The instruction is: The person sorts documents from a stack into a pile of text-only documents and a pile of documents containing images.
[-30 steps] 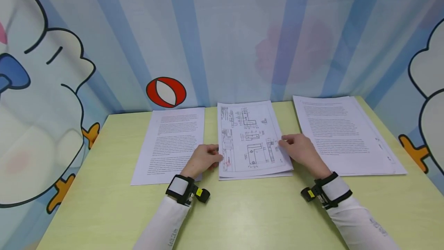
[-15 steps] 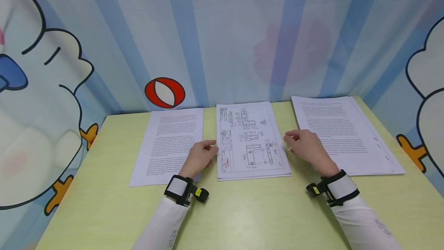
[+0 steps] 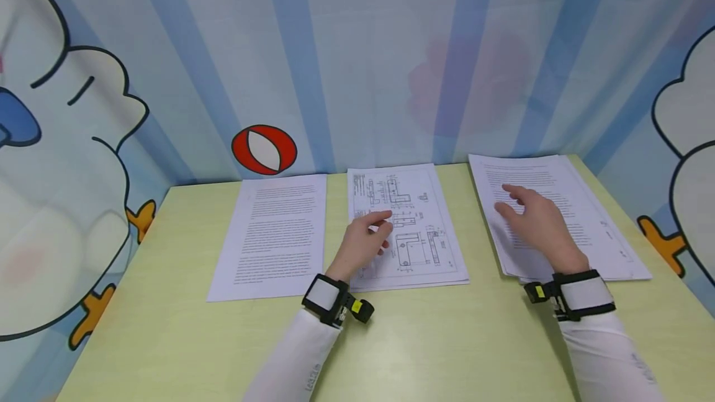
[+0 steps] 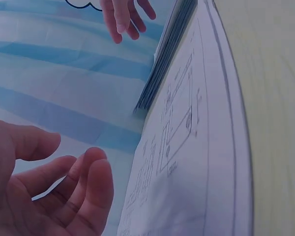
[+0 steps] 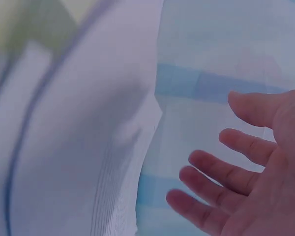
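Hovering with relaxed, empty left hand (image 3: pixel 360 244) above technical drawings (image 3: pixel 420 226) and spread, empty right hand (image 3: pixel 540 226) above stacked pages (image 3: pixel 593 219) (with a text page (image 3: pixel 274 238) left of both).

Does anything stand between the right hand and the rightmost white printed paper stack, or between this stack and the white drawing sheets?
Nothing visible stands between the right hand and the rightmost white printed paper stack. Only pale green table shows between it and the white drawing sheets; the left hand hovers over them.
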### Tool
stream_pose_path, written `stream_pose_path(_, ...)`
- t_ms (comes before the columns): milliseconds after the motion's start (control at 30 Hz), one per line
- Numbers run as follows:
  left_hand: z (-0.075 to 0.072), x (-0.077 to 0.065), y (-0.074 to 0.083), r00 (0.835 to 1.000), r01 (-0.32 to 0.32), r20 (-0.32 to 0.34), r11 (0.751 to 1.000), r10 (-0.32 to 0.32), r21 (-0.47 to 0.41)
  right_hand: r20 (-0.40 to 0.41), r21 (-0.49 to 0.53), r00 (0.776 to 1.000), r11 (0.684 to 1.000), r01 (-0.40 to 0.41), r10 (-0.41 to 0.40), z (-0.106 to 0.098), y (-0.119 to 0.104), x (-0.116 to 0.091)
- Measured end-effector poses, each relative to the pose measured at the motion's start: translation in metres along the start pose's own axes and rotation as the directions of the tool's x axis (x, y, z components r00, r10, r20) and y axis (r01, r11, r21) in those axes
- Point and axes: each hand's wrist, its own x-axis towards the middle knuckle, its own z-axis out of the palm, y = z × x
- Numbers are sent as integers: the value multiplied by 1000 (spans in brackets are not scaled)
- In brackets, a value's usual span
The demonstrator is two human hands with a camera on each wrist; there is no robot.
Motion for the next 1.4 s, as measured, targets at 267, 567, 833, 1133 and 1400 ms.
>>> stream_pose_path(267,35,16,14,997,15,80,992,-5,-123,126,-42,985,992,-117,121,-21,41,4)
stream_pose_path(567,86,19,15,987,74,156,983,-48,-168,195,-51,936,956,-288,292,-27,78,-12)
stream_pose_path(833,130,14,31,968,151,234,956,-91,-252,214,-99,901,926,-365,378,-30,87,-9)
stream_pose_path(1133,166,12,46,945,269,278,893,-172,-360,222,-119,904,931,-346,365,-22,87,-10)
stream_pose_path(1400,161,14,45,948,232,298,890,-115,-392,241,-81,919,950,-301,311,-17,74,-4)
